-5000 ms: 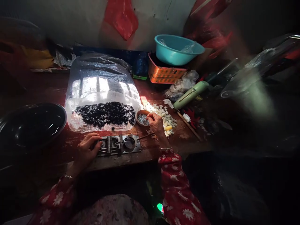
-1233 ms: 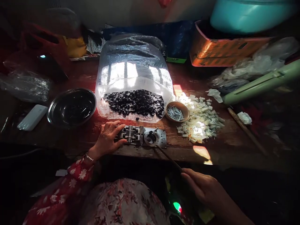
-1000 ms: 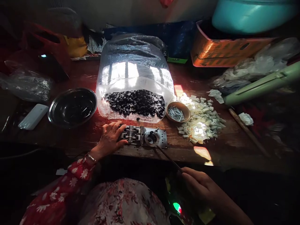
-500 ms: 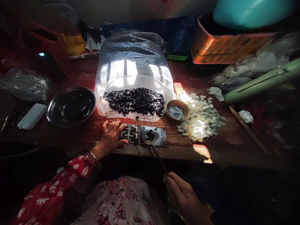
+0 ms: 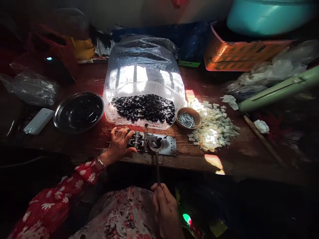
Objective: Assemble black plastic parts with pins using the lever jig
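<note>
Head view: dark buttons (image 5: pixel 143 108) in plastic bag (image 5: pixel 142 63), nails (image 5: pixel 186 120) in bowl (image 5: pixel 198 117)

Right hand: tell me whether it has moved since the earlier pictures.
Yes. The right hand, now gripping a thin rod, has moved away from the small wooden bowl and down past the table's front edge, towards the person's lap.
</note>
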{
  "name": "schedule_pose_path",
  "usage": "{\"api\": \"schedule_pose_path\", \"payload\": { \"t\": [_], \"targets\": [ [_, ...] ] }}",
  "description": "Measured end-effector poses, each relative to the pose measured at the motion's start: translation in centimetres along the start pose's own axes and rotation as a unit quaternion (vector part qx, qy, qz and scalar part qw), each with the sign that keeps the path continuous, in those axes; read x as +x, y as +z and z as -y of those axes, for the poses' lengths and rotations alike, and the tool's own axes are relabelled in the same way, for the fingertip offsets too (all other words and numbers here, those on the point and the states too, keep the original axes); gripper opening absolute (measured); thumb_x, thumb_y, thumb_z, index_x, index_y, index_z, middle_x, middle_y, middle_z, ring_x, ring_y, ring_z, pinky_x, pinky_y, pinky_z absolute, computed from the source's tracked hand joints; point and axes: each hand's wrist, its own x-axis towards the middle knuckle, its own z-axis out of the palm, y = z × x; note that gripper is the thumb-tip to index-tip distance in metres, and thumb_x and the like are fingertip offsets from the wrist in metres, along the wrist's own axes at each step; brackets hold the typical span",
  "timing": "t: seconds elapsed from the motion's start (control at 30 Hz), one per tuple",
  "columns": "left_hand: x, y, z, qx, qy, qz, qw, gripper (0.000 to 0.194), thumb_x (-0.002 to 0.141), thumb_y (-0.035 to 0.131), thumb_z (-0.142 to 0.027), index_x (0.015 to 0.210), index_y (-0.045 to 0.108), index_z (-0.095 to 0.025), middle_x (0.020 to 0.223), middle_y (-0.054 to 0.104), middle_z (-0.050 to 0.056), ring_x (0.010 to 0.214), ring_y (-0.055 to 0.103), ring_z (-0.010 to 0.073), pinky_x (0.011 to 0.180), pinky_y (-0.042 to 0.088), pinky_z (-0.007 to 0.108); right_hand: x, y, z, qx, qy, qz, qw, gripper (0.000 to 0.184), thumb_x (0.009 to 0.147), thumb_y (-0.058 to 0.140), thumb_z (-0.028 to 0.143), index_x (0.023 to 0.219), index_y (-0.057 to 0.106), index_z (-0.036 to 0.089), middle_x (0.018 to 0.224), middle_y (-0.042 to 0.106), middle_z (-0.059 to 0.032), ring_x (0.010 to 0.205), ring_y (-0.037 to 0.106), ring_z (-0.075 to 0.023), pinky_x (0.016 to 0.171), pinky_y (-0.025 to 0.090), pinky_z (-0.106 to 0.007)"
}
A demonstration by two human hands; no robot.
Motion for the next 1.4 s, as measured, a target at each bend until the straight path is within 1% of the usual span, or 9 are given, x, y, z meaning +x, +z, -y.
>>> {"api": "schedule_pose_path", "payload": {
  "t": [0.2,0.33,0.43,0.57,0.73,0.83,0.93,1.07,1.4],
  "targets": [
    [0.6,-2.3,-0.2,-0.062,-0.006,0.025,0.998,0.069,0.1,0.054,-0.069,0.147,0.053,-0.019,0.145,0.062,0.02,0.137,0.053,0.0352,0.124,0.021,0.061,0.1,-0.9,0.7,-0.03,0.002,0.004,1.0,0.055,0.099,0.05,0.077,0.1,0.061,0.023,0.06,0.037,0.008,0.05,0.031,-0.0101,0.044,0.028,-0.021],
    [1.8,-4.8,-0.1,-0.108,-0.01,0.03,0.994,0.05,0.1,0.062,-0.051,0.142,0.056,-0.024,0.15,0.06,0.015,0.139,0.052,0.0323,0.123,0.027,0.057,0.2,-3.1,2.5,-0.161,-0.032,0.013,0.986,0.056,0.102,0.044,0.075,0.09,0.061,0.023,0.066,0.045,0.0039,0.057,0.04,-0.013,0.051,0.036,-0.025],
    [2.6,-5.6,-0.2,-0.137,0.021,0.05,0.989,0.036,0.098,0.064,-0.037,0.132,0.063,-0.025,0.141,0.067,0.01,0.135,0.056,0.0303,0.123,0.029,0.055,0.7,-6.0,4.3,-0.297,-0.078,0.034,0.951,0.054,0.105,0.04,0.07,0.084,0.058,0.024,0.065,0.051,0.0025,0.057,0.045,-0.0143,0.054,0.036,-0.027],
    [3.4,-5.5,-0.6,-0.157,0.04,0.058,0.985,0.028,0.093,0.064,-0.027,0.121,0.068,-0.025,0.128,0.074,0.008,0.131,0.058,0.03,0.122,0.029,0.056,2.1,-11.0,6.4,-0.482,-0.129,0.027,0.866,0.045,0.109,0.038,0.058,0.093,0.065,0.026,0.067,0.064,0.0008,0.057,0.06,-0.0176,0.057,0.037,-0.029],
    [4.3,-5.4,-1.0,-0.174,0.074,0.054,0.98,0.01,0.093,0.064,-0.023,0.097,0.073,-0.024,0.117,0.076,0.005,0.127,0.059,0.0277,0.12,0.034,0.054,6.1,-16.7,7.7,-0.653,-0.283,-0.056,0.701,0.043,0.109,0.042,0.053,0.095,0.074,0.027,0.083,0.079,-0.0041,0.066,0.071,-0.0218,0.055,0.035,-0.03],
    [4.7,-5.5,-1.3,-0.188,0.088,0.056,0.977,0.009,0.093,0.064,-0.02,0.092,0.072,-0.024,0.113,0.075,0.004,0.122,0.059,0.0255,0.117,0.04,0.05,9.3,-18.3,8.5,-0.686,-0.363,-0.125,0.618,0.038,0.108,0.046,0.044,0.102,0.077,0.023,0.089,0.08,-0.0084,0.076,0.07,-0.0239,0.063,0.039,-0.033],
    [5.1,-5.4,-1.5,-0.2,0.091,0.063,0.973,0.008,0.092,0.064,-0.019,0.089,0.07,-0.023,0.106,0.074,0.004,0.112,0.061,0.0234,0.111,0.044,0.047,11.9,-18.3,9.6,-0.703,-0.4,-0.145,0.57,0.03,0.106,0.051,0.035,0.108,0.077,0.02,0.093,0.079,-0.0103,0.088,0.068,-0.027,0.078,0.042,-0.037],
    [5.4,-5.0,-1.3,-0.205,0.081,0.055,0.974,0.007,0.09,0.064,-0.02,0.086,0.07,-0.024,0.097,0.073,0.003,0.108,0.061,0.0234,0.108,0.045,0.046,13.9,-16.8,10.1,-0.694,-0.423,-0.18,0.554,0.028,0.104,0.052,0.026,0.118,0.076,0.022,0.1,0.079,-0.0089,0.094,0.065,-0.0281,0.099,0.04,-0.046],
    [5.0,-4.6,-1.7,-0.244,0.034,-0.016,0.969,0.013,0.096,0.065,-0.028,0.085,0.065,-0.023,0.088,0.072,0.001,0.095,0.062,0.0206,0.098,0.048,0.042,15.0,-13.8,9.0,-0.624,-0.467,-0.203,0.593,0.035,0.102,0.05,0.019,0.129,0.072,0.021,0.115,0.075,-0.0118,0.11,0.064,-0.0311,0.122,0.029,-0.061]
  ]
}}
